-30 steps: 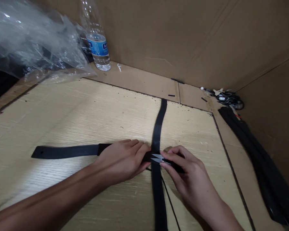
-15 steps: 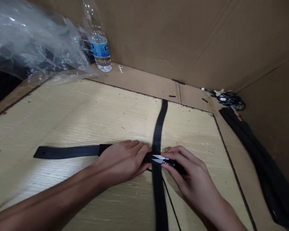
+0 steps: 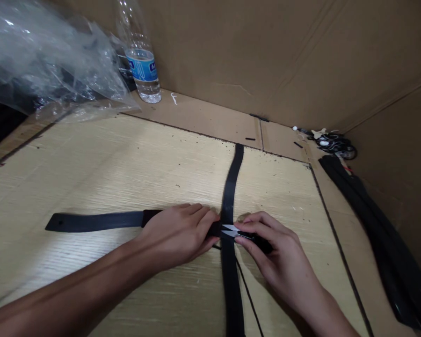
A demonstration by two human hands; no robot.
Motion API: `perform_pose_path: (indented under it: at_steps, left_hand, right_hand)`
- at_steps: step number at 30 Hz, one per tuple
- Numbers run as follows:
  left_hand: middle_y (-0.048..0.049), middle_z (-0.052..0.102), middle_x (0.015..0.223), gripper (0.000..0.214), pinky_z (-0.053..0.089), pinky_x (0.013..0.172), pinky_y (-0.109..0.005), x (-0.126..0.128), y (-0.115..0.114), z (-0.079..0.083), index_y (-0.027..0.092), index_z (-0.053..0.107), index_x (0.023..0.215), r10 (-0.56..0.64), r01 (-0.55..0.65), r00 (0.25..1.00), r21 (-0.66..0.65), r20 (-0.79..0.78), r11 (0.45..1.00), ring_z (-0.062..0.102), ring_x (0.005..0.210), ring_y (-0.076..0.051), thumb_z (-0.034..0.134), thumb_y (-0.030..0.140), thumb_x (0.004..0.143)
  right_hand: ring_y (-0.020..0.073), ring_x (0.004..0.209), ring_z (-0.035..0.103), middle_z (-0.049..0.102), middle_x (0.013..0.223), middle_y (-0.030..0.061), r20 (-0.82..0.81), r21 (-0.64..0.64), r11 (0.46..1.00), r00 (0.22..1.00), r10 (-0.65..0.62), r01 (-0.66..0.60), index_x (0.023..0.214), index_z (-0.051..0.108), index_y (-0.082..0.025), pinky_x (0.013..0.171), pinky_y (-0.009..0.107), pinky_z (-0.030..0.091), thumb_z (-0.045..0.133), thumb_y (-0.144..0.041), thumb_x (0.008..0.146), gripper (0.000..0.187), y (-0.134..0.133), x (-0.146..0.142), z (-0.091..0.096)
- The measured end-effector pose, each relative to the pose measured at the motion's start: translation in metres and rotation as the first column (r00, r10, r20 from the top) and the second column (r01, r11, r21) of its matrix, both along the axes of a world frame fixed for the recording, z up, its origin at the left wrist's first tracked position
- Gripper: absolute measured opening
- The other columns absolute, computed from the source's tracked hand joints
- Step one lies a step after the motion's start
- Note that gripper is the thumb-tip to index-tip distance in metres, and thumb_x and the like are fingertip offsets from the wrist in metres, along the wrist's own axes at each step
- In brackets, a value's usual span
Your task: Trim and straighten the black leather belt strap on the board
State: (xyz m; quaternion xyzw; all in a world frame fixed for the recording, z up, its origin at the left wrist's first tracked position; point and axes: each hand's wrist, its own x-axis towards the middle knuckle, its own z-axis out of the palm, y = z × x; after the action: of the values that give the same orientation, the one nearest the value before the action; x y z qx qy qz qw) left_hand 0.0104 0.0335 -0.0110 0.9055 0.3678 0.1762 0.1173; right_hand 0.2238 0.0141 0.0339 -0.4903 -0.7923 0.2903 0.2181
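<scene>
Two black straps cross on the wood-grain counter (image 3: 126, 164). Left of the crossing, the left hand (image 3: 177, 234) lies flat and open, pressing on the horizontal strap (image 3: 91, 221); right of it, the right hand (image 3: 270, 248) curls closed around black-handled thread snips (image 3: 229, 230), their blades over the upright strap (image 3: 232, 187).

A slim, bare left forearm (image 3: 73, 276) narrows to a slender wrist and a smooth left hand (image 3: 177, 234) with four long, close-set fingers (image 3: 199, 216). Just right of that left hand sits a matching right hand (image 3: 275, 257), narrow across the back, with long tapering fingers (image 3: 263, 223) and short, neatly trimmed nails. Below that left hand's level, a bare right forearm (image 3: 331, 313) runs off the bottom edge of the view, smooth and slim.
</scene>
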Motion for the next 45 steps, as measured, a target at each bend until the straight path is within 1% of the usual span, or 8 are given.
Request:
perform_pose_path:
  at_steps: [6,12,17,24,29,34,40,45]
  left_hand:
    - [-0.0052,0.066,0.083,0.026,0.05,0.063,-0.031,0.0,0.0,-0.001,0.014,0.056,0.097,-0.002,0.001,0.999,0.023,0.037,1.0,0.063,0.073,-0.02,0.044,0.036,0.093]
    - [-0.0059,0.067,0.084,0.026,0.05,0.064,-0.032,0.001,0.0,-0.003,0.014,0.056,0.099,-0.004,0.004,0.999,0.016,0.044,1.0,0.064,0.075,-0.02,0.043,0.036,0.093]
    - [-0.006,0.066,0.085,0.026,0.051,0.063,-0.034,0.002,0.0,-0.004,0.013,0.056,0.099,-0.002,0.002,0.999,0.005,0.045,1.0,0.064,0.075,-0.021,0.043,0.035,0.093]
    - [-0.0068,0.066,0.085,0.027,0.052,0.065,-0.033,0.002,0.0,-0.004,0.013,0.057,0.098,-0.001,0.002,0.999,-0.01,0.035,1.0,0.064,0.076,-0.021,0.043,0.036,0.093]
    - [-0.0066,0.066,0.086,0.028,0.051,0.065,-0.031,0.001,0.0,-0.002,0.014,0.056,0.1,-0.005,0.006,0.999,-0.032,0.04,0.999,0.064,0.076,-0.02,0.043,0.037,0.093]
    - [-0.0063,0.067,0.086,0.027,0.051,0.063,-0.032,0.0,0.0,-0.001,0.014,0.055,0.1,-0.004,0.005,0.998,-0.012,0.061,1.0,0.064,0.075,-0.02,0.044,0.037,0.093]
    - [-0.0058,0.066,0.083,0.028,0.05,0.062,-0.031,0.0,0.0,0.0,0.014,0.056,0.099,0.002,-0.002,0.998,-0.008,0.057,1.0,0.064,0.073,-0.02,0.044,0.038,0.093]
    - [-0.0061,0.067,0.085,0.028,0.05,0.064,-0.031,0.001,0.0,-0.001,0.014,0.056,0.1,-0.008,0.009,0.999,-0.025,0.043,1.0,0.064,0.075,-0.02,0.042,0.038,0.093]
  right_hand:
    - [0.0157,0.087,0.06,0.06,0.094,0.0073,-0.034,-0.031,0.999,0.998,-0.043,0.042,0.093,0.067,-0.018,0.075,0.029,0.052,0.058,-0.015,0.086,0.012,-0.002,-0.003,-0.005]
    - [0.0161,0.089,0.059,0.058,0.095,0.0067,-0.018,-0.002,1.0,1.0,-0.024,0.024,0.093,0.066,-0.018,0.077,0.03,0.05,0.057,-0.015,0.086,0.012,-0.001,-0.005,-0.008]
    - [0.016,0.09,0.058,0.057,0.095,0.0062,-0.033,0.05,0.999,0.999,0.004,-0.003,0.091,0.064,-0.018,0.077,0.029,0.05,0.057,-0.014,0.087,0.009,0.0,-0.006,-0.012]
    - [0.0164,0.09,0.056,0.054,0.096,0.0071,-0.008,0.09,0.995,0.999,0.031,-0.03,0.1,0.061,-0.018,0.075,0.029,0.051,0.054,-0.014,0.089,0.014,-0.003,-0.006,-0.018]
    - [0.0159,0.089,0.058,0.055,0.097,0.0077,0.007,0.085,0.994,0.998,0.066,-0.067,0.105,0.061,-0.019,0.074,0.027,0.052,0.053,-0.016,0.09,0.018,-0.002,0.0,-0.014]
    - [0.0164,0.089,0.059,0.058,0.095,0.0074,-0.003,0.063,0.996,0.998,0.065,-0.065,0.103,0.064,-0.019,0.076,0.029,0.053,0.055,-0.017,0.089,0.016,0.002,0.004,-0.009]
    - [0.0159,0.088,0.06,0.058,0.095,0.0072,-0.021,0.07,0.996,0.998,0.063,-0.061,0.104,0.064,-0.018,0.075,0.028,0.053,0.055,-0.017,0.089,0.017,0.002,0.003,-0.011]
    - [0.0152,0.089,0.058,0.056,0.094,0.0065,-0.018,0.077,0.995,0.998,0.06,-0.058,0.103,0.062,-0.018,0.076,0.027,0.052,0.055,-0.016,0.089,0.016,0.001,0.0,-0.014]
